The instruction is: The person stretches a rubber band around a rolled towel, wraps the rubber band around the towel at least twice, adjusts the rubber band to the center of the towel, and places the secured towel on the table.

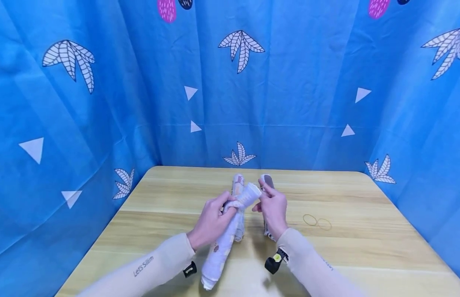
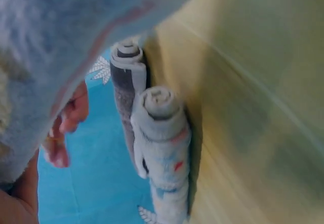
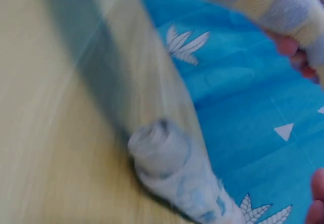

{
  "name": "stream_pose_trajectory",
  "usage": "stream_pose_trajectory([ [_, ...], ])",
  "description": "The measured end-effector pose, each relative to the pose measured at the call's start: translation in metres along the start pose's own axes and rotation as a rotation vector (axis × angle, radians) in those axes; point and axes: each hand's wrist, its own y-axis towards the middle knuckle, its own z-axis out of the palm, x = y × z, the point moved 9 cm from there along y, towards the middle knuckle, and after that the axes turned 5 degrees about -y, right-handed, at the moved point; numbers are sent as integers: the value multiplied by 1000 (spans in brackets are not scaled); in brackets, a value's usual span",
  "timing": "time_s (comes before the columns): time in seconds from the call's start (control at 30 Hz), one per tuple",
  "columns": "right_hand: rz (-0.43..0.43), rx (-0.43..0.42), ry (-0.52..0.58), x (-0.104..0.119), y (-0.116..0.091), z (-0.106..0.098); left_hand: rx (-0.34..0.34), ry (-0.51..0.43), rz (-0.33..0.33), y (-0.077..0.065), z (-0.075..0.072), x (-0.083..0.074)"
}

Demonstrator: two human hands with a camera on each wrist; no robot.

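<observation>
A rolled towel (image 1: pixel 219 252), pale with small prints, slants above the table in the head view. My left hand (image 1: pixel 214 218) grips it near its upper part, thumb on top. Beside that upper end is my right hand (image 1: pixel 274 209), its fingers bent around a thin rubber band (image 2: pixel 53 139), which shows faintly in the left wrist view. Behind the held roll lies a second rolled towel (image 1: pixel 238 186), partly covered by it. A third, grey-and-white rolled towel (image 1: pixel 268 180) lies behind my right hand. In the right wrist view, the held towel shows yellow and grey patches.
Two thin rubber bands (image 1: pixel 317 222) lie side by side on the wooden table (image 1: pixel 363 251), right of my right hand. A blue patterned curtain (image 1: pixel 307 82) hangs around the table's back and sides.
</observation>
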Motion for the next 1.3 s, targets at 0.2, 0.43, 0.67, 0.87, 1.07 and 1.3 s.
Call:
stream_pose_trajectory([
  [0.2, -102, -54, 342, 11, -1, -4, -54, -135, -132, 3, 0, 13],
  [0.43, -152, 114, 368, 21, -5, 0, -72, -239, -197, 9, 1, 20],
  [0.67, -258, 367, 90, 33, -17, -1, -22, -187, -225, 11, 1, 20],
  [0.87, -304, 493, -170, 45, -19, 3, 125, 23, -125, 13, 4, 6],
  [1.07, -312, 542, -350, 51, -21, 10, 267, 295, 26, 15, 8, -8],
  [1.3, -358, 565, -563, 60, -25, 22, 390, 497, 139, 12, 16, -16],
])
